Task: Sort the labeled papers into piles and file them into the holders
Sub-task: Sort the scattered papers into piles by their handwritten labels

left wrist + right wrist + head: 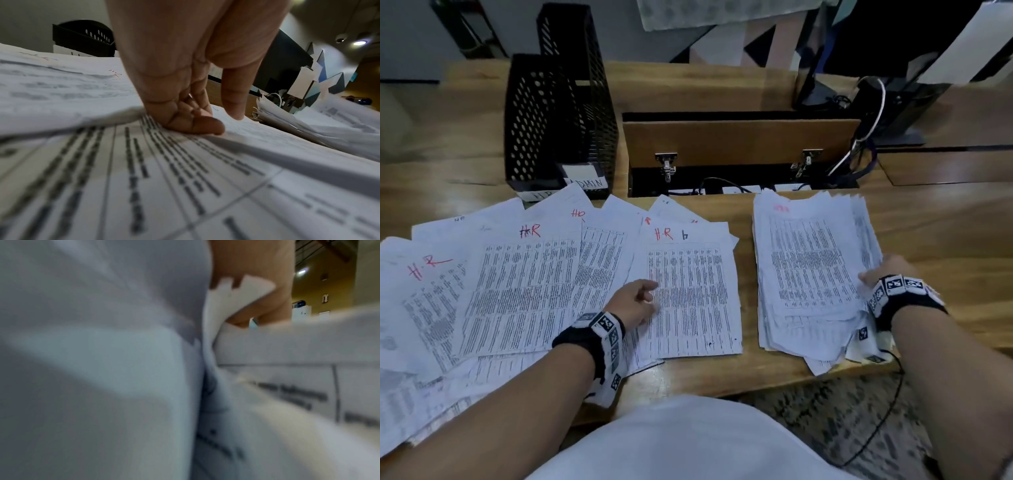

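Note:
Printed sheets marked "HR" in red lie fanned over the left of the wooden desk (928, 240). My left hand (643, 298) rests on the left edge of the rightmost HR sheet (688, 291). In the left wrist view its loosely curled fingertips (197, 125) touch that sheet (185, 178), holding nothing. A thick paper stack (811, 267) lies to the right. My right hand (883, 270) grips its right edge, thumb on top; papers (102, 369) fill the right wrist view beside the hand (257, 288). Two black mesh holders (558, 116), labelled "ADMIN" (587, 181) and "HR" (539, 195), stand behind the sheets.
An open cable hatch (739, 144) with a raised wooden flap sits behind the papers. Cables (859, 147) and a monitor base (893, 137) are at the back right. The desk's front edge (722, 377) runs just below the sheets.

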